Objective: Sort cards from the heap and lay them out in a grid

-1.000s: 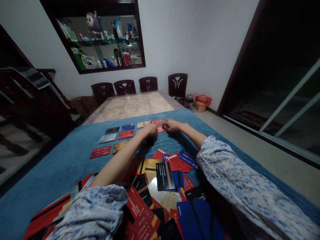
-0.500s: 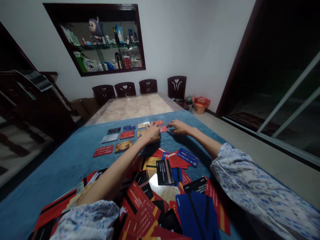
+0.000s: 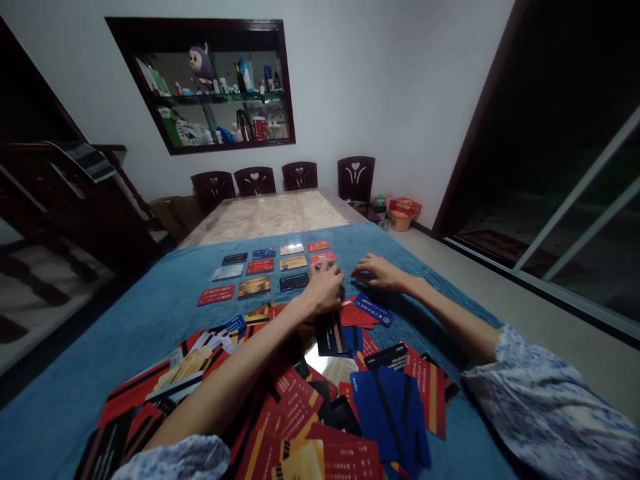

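Note:
My left hand point(image 3: 325, 287) is bent palm-down just in front of a pink-red card point(image 3: 323, 257), by the right end of the nearest row. Its fingertips curl down, and whatever lies under them is hidden. My right hand point(image 3: 381, 273) hovers low over the blue cloth to the right, fingers loosely bent and apart, holding nothing visible. Cards lie in rows, among them a dark card point(image 3: 294, 282), a gold card point(image 3: 255, 287), a red card point(image 3: 217, 294) and a yellow card point(image 3: 293, 263). A blue card point(image 3: 374, 310) lies on the loose pile below my right hand.
A large heap of overlapping cards, with red cards point(image 3: 290, 400) and blue cards point(image 3: 390, 413), covers the near cloth under my left forearm. The blue cloth point(image 3: 165, 287) covers the near part of the table point(image 3: 280, 212). Dark chairs point(image 3: 356, 177) stand at the far end.
My left hand has drawn back toward me and slightly right, uncovering the dark card and yellow card in the rows. My right hand has shifted a little right and nearer. The view has tilted slightly.

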`<action>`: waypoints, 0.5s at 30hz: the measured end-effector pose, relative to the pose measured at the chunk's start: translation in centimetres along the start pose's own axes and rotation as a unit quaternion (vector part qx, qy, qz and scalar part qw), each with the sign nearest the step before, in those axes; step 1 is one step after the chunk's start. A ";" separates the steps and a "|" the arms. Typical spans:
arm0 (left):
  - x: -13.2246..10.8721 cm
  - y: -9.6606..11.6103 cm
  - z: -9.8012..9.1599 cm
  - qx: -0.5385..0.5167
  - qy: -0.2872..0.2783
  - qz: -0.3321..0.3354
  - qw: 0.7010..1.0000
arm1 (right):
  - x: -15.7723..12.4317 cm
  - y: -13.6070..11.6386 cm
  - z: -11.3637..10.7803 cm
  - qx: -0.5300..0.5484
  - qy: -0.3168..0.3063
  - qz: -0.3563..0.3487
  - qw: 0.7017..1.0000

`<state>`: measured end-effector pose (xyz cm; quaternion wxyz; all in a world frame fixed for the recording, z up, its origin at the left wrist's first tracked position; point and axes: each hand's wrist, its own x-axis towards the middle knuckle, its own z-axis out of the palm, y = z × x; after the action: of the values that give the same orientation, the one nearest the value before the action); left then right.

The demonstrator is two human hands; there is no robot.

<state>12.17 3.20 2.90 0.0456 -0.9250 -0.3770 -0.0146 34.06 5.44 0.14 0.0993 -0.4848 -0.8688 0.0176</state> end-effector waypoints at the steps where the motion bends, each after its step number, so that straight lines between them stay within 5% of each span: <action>1: -0.2 0.5 -0.1 -0.003 0.003 0.005 1.000 | -0.4 -0.1 0.1 0.007 0.007 -0.009 1.000; 15: -3.0 5.4 0.4 -0.037 0.006 0.097 0.995 | -5.3 -1.1 1.3 0.089 0.078 -0.093 0.989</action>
<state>13.75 -2.68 1.96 0.0146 -0.9581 -0.2845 -0.0300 35.59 0.50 -1.85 0.2103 -0.3909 -0.8948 0.0478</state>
